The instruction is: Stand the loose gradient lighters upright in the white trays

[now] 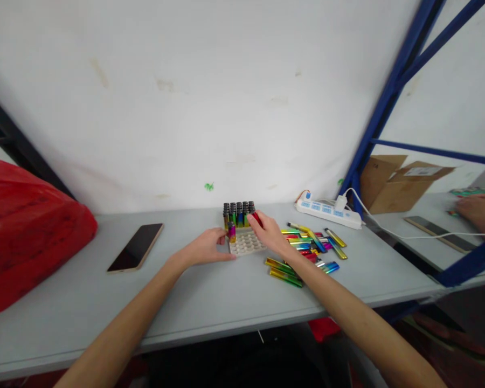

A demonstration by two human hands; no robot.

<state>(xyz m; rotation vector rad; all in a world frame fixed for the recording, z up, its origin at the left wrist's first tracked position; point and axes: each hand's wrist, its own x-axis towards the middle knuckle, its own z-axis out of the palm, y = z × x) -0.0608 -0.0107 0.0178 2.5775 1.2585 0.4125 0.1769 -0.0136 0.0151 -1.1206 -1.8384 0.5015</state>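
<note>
A white tray with rows of holes (246, 243) lies on the table. Black-topped, shiny coloured lighters (239, 214) stand upright in several rows at its back. One purple and gold lighter (231, 233) stands apart at the tray's left side. My left hand (208, 246) is beside it, thumb stretched along the tray's front left corner and fingers bent near the purple lighter; thumb and fingers are apart. Over the tray's back right part, my right hand (270, 233) is closed on a red lighter (257, 218), partly hidden by the fingers.
Loose lighters (303, 245) lie in a pile on the right, partly behind my right forearm. A power strip (329, 213) with a white cable sits behind them. A phone (136, 248) and a red bag (32, 231) are on the left. Another person's hand (479, 210) shows far right, past blue shelving.
</note>
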